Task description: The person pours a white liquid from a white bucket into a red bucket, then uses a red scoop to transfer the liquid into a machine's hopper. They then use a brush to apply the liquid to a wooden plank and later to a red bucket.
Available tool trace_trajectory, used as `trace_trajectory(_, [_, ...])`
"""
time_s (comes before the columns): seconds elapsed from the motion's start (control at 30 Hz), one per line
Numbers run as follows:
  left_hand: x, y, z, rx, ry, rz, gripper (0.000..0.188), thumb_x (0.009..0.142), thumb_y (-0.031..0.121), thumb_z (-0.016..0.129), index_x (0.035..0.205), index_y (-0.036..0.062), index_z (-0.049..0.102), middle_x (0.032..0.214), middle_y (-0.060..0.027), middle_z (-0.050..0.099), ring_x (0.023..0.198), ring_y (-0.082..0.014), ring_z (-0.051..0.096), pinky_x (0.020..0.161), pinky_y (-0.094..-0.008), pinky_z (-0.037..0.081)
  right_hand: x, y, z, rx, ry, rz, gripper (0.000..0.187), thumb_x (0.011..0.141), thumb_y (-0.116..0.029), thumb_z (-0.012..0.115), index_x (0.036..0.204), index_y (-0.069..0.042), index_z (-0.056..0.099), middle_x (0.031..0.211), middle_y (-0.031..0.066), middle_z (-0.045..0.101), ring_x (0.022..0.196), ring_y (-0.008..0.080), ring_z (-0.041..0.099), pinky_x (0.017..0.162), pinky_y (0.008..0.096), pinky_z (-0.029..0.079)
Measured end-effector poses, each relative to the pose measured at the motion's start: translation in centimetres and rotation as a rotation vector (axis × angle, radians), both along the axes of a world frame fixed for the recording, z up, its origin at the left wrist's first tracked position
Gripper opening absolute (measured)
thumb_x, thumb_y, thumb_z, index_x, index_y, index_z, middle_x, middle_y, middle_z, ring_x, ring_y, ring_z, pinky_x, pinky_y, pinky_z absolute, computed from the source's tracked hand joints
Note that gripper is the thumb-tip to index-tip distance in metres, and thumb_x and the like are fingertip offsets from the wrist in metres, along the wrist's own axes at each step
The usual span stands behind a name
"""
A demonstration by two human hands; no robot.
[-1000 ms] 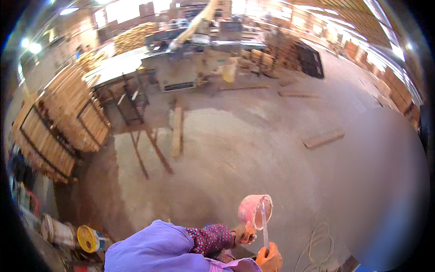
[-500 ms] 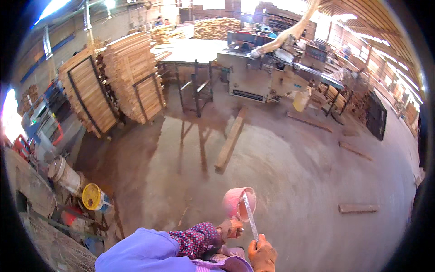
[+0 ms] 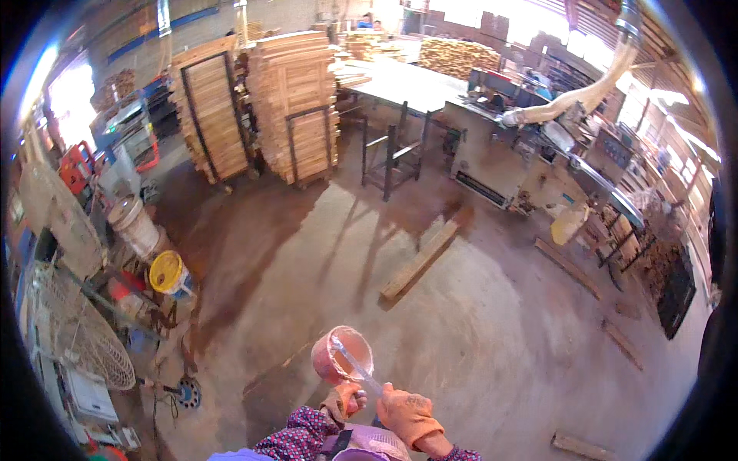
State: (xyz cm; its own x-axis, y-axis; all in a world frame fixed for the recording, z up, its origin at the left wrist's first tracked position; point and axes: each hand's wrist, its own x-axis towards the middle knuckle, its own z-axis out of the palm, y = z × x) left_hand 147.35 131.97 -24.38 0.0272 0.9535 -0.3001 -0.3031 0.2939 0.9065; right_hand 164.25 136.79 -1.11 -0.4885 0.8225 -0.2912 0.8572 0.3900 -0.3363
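A pink pot, its mouth tilted toward the right, hangs in front of me above the floor. My left hand, in an orange-brown glove, is closed at the pot's near side; the part it grips is hidden by the fingers. A pale, flat stick smeared with something whitish slants into the pot's mouth. Gloved in orange, my right hand is closed round the near end of that stick. What the pot contains cannot be made out.
Several wooden beams, one a thick beam, lie on the concrete floor. At left stand a yellow-topped bucket, a whitish bucket and a wire fan guard. Farther off are stacked boards, a dark metal stand and a large machine.
My view has swung left, so the room's contents sit farther right. The pot and both hands have moved left in the picture, and the right hand is closer to the pot.
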Motion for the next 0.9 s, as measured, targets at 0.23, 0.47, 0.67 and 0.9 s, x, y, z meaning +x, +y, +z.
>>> trace_trajectory(0.23, [2.1, -2.6, 0.5, -0.275, -0.755, 0.405, 0.009, 0.088, 0.017, 0.055, 0.094, 0.0105, 0.054, 0.078, -0.0034, 0.057, 0.067, -0.0150, 0.056, 0.060, -0.0322, 0.049, -0.6, 2.1, -0.1, 0.019, 0.186, 0.360, 0.023, 0.087, -0.023, 0.053, 0.096, -0.003, 0.057, 0.071, 0.0161, 0.063, 0.067, 0.0366, 0.064, 0.056, 0.0487, 0.048])
trace_trajectory(0.47, [5.9, -5.1, 2.2, -0.301, -0.728, 0.830, 0.013, 0.085, 0.014, 0.057, 0.077, 0.0043, 0.057, 0.065, -0.0088, 0.057, 0.063, -0.0173, 0.057, 0.055, -0.0314, 0.046, -0.9, 0.3, -3.6, -0.091, 0.228, 0.581, 0.026, 0.085, -0.013, 0.057, 0.109, -0.004, 0.058, 0.072, 0.0176, 0.062, 0.065, 0.0356, 0.062, 0.057, 0.0454, 0.047])
trace_trajectory(0.67, [9.6, -5.5, -3.6, -0.367, -0.950, 1.164, 0.014, 0.086, 0.019, 0.060, 0.088, 0.0087, 0.052, 0.073, -0.0060, 0.053, 0.058, -0.0178, 0.053, 0.047, -0.0317, 0.042, -1.9, 0.8, -7.5, -0.598, 0.130, 0.501, 0.031, 0.086, -0.012, 0.052, 0.116, -0.009, 0.058, 0.078, 0.0196, 0.063, 0.073, 0.0394, 0.061, 0.066, 0.0440, 0.049])
trace_trajectory(0.9, [10.1, -1.9, -18.4, -0.218, -1.105, 1.418, 0.015, 0.082, 0.016, 0.059, 0.078, 0.0117, 0.046, 0.073, -0.0037, 0.049, 0.062, -0.0161, 0.047, 0.053, -0.0290, 0.039, -4.8, 2.7, -22.9, -0.698, -0.039, 0.596, 0.029, 0.086, -0.010, 0.048, 0.113, -0.006, 0.058, 0.088, 0.0260, 0.060, 0.071, 0.0460, 0.057, 0.063, 0.0452, 0.046])
